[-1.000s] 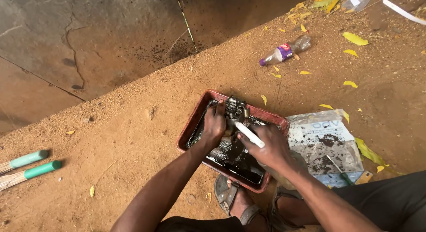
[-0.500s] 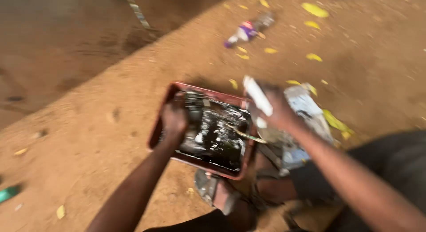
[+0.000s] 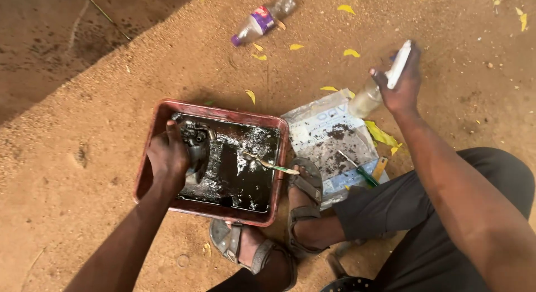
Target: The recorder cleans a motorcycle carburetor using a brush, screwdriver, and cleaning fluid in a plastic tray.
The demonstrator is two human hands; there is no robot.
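Down on the dirt [image 3: 100, 174], a red tray [image 3: 282, 158] of black, oily liquid is set just in front of the person's sandalled feet. The left hand [image 3: 166, 157] is lowered into the tray's left end, its fingers curled around a dark, grimy metal part [image 3: 195, 140] — the part is gripped from the near side and sits partly in the liquid, against the tray's far left corner. A brush [image 3: 272, 165] is laid across the tray's right side, its handle resting on the right rim and pointing toward one sandal [image 3: 304, 186].

The right hand [image 3: 401, 82] is raised well to the right of the tray, above the ground, and is closed around two things at once: a clear bottle [image 3: 365, 99], tilted with its body slanting down to the left, and a white, flat stick-like object [image 3: 400, 65] that juts up past the fingers. What that white object is cannot be told.

Between the tray and the right hand, a pale printed sack [image 3: 326, 124] is spread on the dirt, smeared with dark grit. A green-handled tool [image 3: 360, 172] is laid on its near edge, beside the trouser leg. Farther off, near the top of the view, a plastic bottle [image 3: 259, 21] with a purple label lies on its side, with yellow leaves [image 3: 352, 53] scattered about it.
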